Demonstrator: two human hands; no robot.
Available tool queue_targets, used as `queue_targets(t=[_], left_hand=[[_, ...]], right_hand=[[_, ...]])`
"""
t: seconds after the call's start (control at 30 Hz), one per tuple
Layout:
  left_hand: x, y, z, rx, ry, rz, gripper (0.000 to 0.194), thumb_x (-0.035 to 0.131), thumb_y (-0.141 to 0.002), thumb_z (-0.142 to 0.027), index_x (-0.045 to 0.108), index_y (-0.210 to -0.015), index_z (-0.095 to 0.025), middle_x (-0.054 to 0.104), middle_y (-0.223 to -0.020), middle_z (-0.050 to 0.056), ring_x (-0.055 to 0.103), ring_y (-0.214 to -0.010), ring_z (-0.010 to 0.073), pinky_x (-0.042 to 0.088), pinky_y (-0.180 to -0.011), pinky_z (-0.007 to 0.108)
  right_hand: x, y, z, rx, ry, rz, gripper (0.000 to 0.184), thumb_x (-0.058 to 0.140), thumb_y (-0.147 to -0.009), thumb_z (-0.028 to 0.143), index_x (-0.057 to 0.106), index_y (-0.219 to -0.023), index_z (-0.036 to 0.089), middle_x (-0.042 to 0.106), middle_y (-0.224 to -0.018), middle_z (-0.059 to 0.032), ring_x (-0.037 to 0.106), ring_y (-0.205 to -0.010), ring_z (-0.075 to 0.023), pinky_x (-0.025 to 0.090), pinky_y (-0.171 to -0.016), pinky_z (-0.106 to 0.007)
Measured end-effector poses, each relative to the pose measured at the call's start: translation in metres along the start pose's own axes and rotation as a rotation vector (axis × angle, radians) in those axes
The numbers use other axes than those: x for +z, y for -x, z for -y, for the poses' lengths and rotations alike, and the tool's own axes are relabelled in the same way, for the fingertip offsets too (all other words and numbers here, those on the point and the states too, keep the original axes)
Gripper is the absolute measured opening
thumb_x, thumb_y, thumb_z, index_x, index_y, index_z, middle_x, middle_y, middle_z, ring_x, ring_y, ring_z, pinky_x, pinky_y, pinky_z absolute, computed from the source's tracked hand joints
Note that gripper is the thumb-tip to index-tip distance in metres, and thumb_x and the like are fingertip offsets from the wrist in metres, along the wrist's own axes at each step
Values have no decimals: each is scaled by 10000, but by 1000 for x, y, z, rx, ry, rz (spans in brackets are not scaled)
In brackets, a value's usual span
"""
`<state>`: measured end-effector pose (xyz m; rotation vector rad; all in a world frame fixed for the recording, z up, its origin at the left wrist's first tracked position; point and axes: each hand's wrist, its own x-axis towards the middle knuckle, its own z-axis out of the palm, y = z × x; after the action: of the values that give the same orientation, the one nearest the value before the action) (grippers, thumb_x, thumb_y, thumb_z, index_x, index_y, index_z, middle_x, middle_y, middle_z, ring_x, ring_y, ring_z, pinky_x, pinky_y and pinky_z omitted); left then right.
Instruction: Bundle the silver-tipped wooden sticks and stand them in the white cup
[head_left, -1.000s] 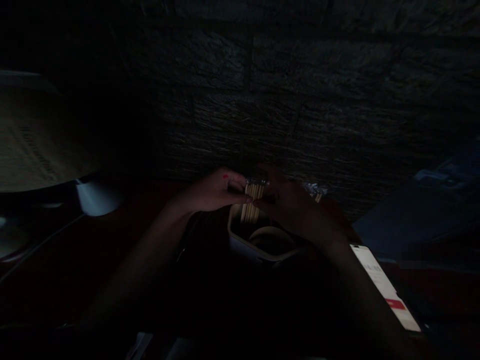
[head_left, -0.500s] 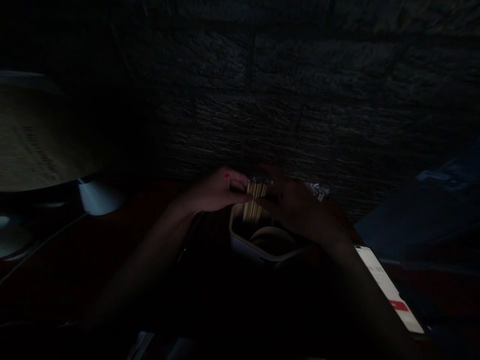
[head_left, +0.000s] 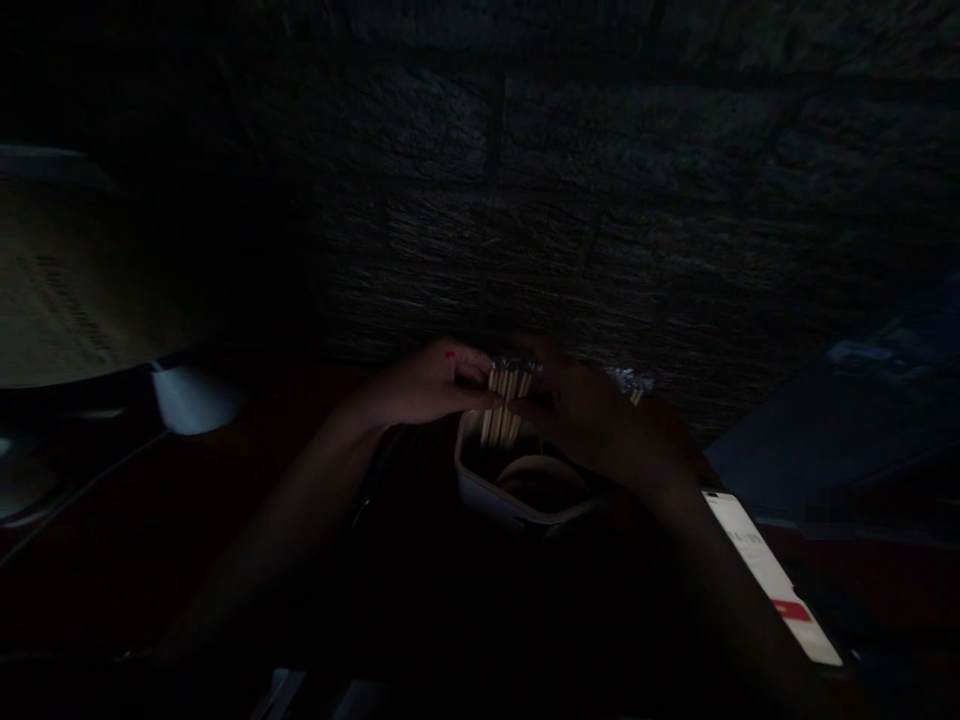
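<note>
In very dim light, 2 bare hands meet at an upright bundle of pale sticks [head_left: 504, 408] with a shiny wrapping [head_left: 517, 363] at the top. The left hand [head_left: 424, 385] grips the bundle's left side, thumb across the front and fingers curled behind. The right hand [head_left: 589, 410] grasps the other side, its thumb tip against the sticks; its farther fingers are lost in shadow, so I cannot tell how tightly they close. The lower ends of the sticks stand inside an open container [head_left: 487, 497], beside a curved rim [head_left: 544, 463]; whether they touch the bottom is hidden. A 2nd group of sticks [head_left: 636, 397], also topped with something shiny, shows just beyond the right hand, partly covered by it

The step in hand looks like steadying and squaring up the bundle between 2 thumbs. As I judge it, any next move calls for even pressure from the 2 sides, the tops level and the lower ends clear of the curved rim. A lit phone [head_left: 765, 570] lies near the right forearm
</note>
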<state>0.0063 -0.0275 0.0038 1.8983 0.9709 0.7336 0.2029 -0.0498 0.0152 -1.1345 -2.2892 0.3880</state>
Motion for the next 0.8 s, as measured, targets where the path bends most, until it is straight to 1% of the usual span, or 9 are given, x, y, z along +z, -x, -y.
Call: queue_targets(t=[0.07, 0.13, 0.27, 0.4, 0.6, 0.8], left_hand=[[0, 0, 2, -3, 28, 8, 156, 693, -736, -204, 685, -877, -140, 736, -876, 36, 664, -796, 153, 501, -717, 253], [0, -1, 3, -1, 27, 17, 153, 698, -738, -220, 689, -865, -134, 733, -856, 38, 660, -776, 156, 502, -692, 252], [0, -1, 2, 3, 8, 9, 131, 694, -736, -214, 691, -834, -127, 729, -809, 38, 662, -747, 162, 502, -662, 248], [0, -1, 0, 15, 5, 2, 161, 682, -742, -210, 699, -881, -131, 742, -878, 52, 680, -821, 182, 517, -720, 266], [0, -1, -1, 29, -9, -8, 168, 675, -752, -205, 697, -897, -123, 748, -901, 59, 684, -820, 177, 517, -701, 251], [-3, 3, -2, 33, -29, -29, 169, 674, -764, -238, 695, -902, -143, 743, -903, 48, 685, -880, 191, 522, -784, 288]], right_hand=[[0, 0, 0, 11, 3, -5, 566, 578, -823, 172, 431, -1368, 136, 688, -1061, -120, 669, -901, -236, 489, -759, -339], [0, 0, 0, 21, 17, -4, 568, 575, -819, 175, 429, -1366, 131, 702, -997, -112, 673, -851, -235, 486, -735, -334], [-3, 1, 3, 55, 29, 12, 577, 565, -818, 182, 415, -1372, 120, 711, -901, -101, 673, -777, -233, 478, -687, -321], [-4, 1, 6, 78, -8, 13, 567, 540, -813, 152, 415, -1366, 123, 716, -954, -108, 670, -774, -222, 477, -680, -310], [-4, 1, 5, 69, 18, 2, 542, 544, -811, 166, 440, -1341, 109, 698, -1022, -136, 668, -834, -236, 484, -703, -318], [-12, 6, 7, 33, 23, 8, 469, 537, -818, 155, 493, -1285, 154, 699, -1036, -103, 668, -880, -230, 485, -715, -301]])
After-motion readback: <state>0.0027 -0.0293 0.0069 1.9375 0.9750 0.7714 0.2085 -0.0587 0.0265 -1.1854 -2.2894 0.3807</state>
